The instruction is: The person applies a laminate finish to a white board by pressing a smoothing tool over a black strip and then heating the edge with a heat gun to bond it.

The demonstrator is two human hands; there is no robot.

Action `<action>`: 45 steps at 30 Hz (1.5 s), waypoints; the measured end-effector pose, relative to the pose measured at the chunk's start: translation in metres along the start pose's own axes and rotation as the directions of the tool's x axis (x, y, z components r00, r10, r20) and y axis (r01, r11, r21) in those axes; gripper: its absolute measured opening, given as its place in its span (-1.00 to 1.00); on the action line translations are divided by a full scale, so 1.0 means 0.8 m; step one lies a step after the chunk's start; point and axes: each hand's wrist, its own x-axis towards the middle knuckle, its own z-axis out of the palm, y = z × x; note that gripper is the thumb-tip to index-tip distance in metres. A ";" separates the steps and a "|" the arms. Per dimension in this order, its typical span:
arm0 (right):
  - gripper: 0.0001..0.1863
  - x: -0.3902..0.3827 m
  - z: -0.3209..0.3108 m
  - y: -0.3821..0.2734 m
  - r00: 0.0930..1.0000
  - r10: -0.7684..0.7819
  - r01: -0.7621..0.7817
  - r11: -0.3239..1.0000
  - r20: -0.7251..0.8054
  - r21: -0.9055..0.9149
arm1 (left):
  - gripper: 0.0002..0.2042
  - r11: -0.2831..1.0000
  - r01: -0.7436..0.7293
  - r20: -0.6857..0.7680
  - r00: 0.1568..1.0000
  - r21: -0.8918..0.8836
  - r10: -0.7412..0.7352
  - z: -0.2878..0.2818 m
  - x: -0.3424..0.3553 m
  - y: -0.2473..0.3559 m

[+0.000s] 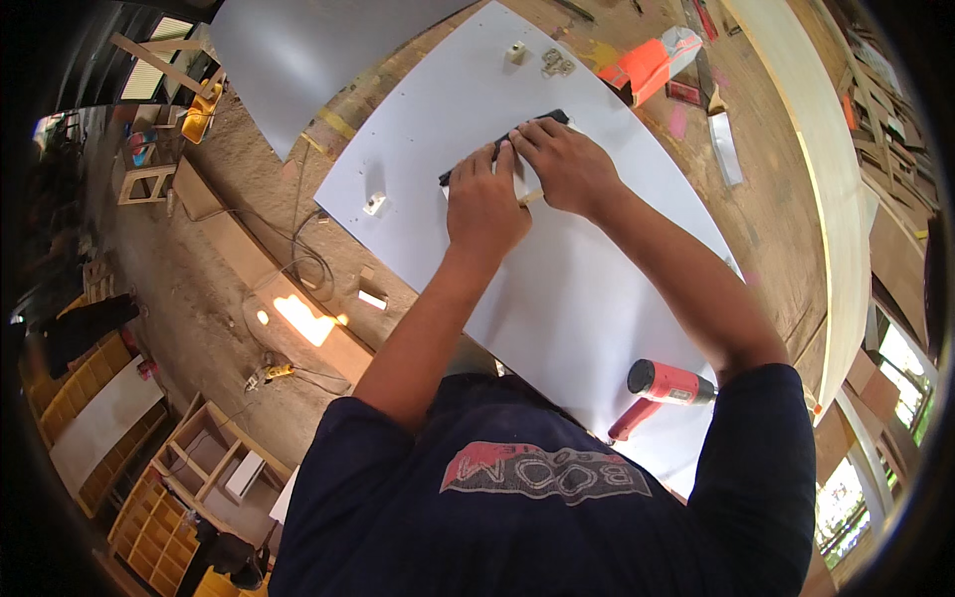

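Observation:
A long black strip (pixel 545 121) lies slantwise across a smooth white panel (pixel 557 298), along the edge of a pale piece (pixel 525 179) that shows between my hands. My left hand (pixel 485 207) curls its fingers over the left part of the strip. On its right part my right hand (pixel 567 167) presses down with bent fingers, the two hands almost touching. Both palms hide most of the pale piece, so its full shape cannot be made out. A thin light-coloured end (pixel 531 197) pokes out between the hands.
A red and black pistol-shaped power tool (pixel 668 383) rests on the panel by my right elbow. Small white fittings (pixel 374 204) and metal hinges (pixel 557 64) lie on the panel. Beyond it are an orange bag (pixel 642 70) and a flat blade (pixel 725 149). A cable (pixel 308 261) loops at left.

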 end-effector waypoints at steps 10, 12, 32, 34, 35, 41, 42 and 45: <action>-0.58 0.112 0.016 0.010 0.993 0.064 -0.066 0.998 -0.103 -0.018 | -0.30 0.998 -0.059 -0.055 0.997 0.018 0.060 -0.023 0.088 -0.089; -0.67 0.108 0.009 0.003 0.994 0.094 -0.096 0.995 -0.059 -0.018 | -0.37 1.000 -0.020 0.033 0.999 0.009 0.020 -0.036 0.089 -0.080; -0.86 -0.304 -0.091 -0.047 0.817 0.285 -0.338 0.941 0.502 0.016 | -0.50 0.977 0.044 0.638 0.763 -0.208 0.102 0.009 -0.134 0.226; -0.88 -0.340 -0.089 -0.051 0.842 0.314 -0.363 0.931 0.438 0.030 | -0.50 0.977 0.032 0.662 0.740 -0.209 0.117 0.017 -0.148 0.248; -0.88 -0.356 -0.089 -0.053 0.842 0.323 -0.371 0.928 0.433 0.029 | -0.50 0.975 0.015 0.657 0.742 -0.221 0.137 0.021 -0.156 0.257; -0.74 -0.446 -0.085 -0.071 0.860 0.365 -0.410 0.910 0.357 0.057 | -0.50 0.960 -0.118 0.571 0.782 -0.255 0.248 0.049 -0.207 0.296; -0.65 -0.457 -0.075 -0.077 0.891 0.348 -0.369 0.929 0.293 0.018 | -0.51 0.956 -0.162 0.508 0.818 -0.245 0.269 0.053 -0.218 0.297; -0.53 -0.442 -0.091 -0.075 0.887 0.337 -0.368 0.929 0.316 0.044 | -0.50 0.950 -0.138 0.532 0.801 -0.279 0.273 0.045 -0.209 0.297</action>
